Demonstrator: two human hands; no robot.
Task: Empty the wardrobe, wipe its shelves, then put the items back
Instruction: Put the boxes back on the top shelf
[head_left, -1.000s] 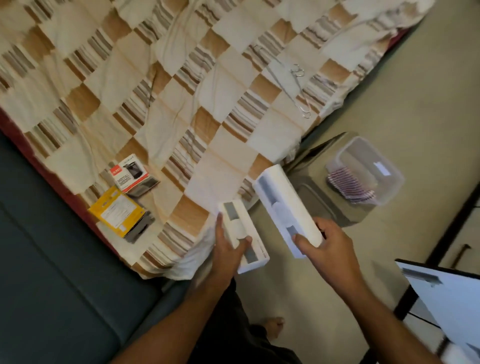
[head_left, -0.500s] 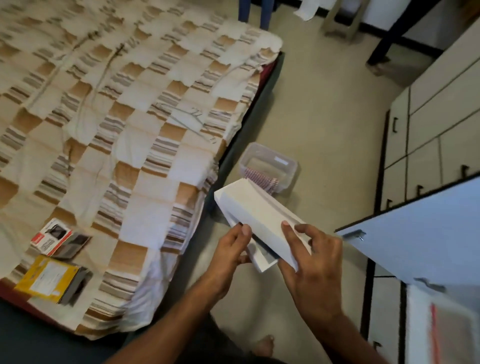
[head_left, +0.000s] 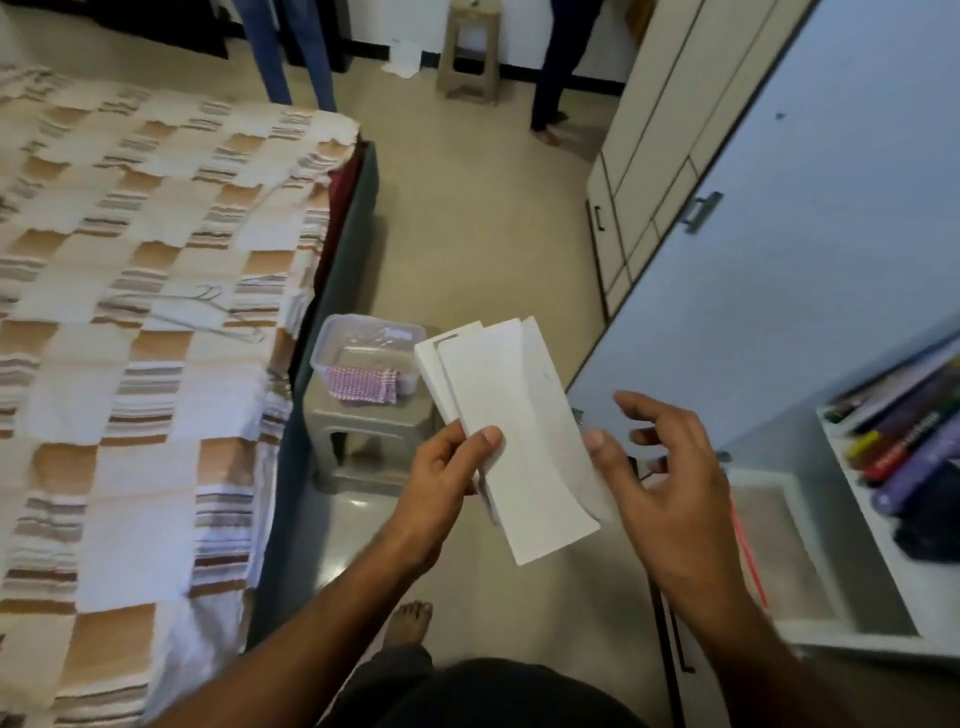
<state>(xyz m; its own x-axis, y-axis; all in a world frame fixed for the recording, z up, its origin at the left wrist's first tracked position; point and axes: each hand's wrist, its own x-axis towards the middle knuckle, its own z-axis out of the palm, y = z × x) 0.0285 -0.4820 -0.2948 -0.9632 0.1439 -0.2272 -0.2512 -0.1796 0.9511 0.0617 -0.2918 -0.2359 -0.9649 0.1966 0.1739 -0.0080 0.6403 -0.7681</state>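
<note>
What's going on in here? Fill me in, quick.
A person stands between the bed and an open wardrobe, holding a long white cardboard box. The left hand pinches the box's left edge; the right hand is beside it with its fingers spread, thumb at the right edge. Books lie on a white wardrobe shelf at right. A clear plastic tub with a checked cloth sits on a beige stool, and wire hangers lie on the checked bedspread.

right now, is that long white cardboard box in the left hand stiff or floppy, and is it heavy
The long white cardboard box is probably stiff: its edges stay straight. Likely light, since the left hand pinches it alone. The lid sits offset, so it may slide apart.
</note>
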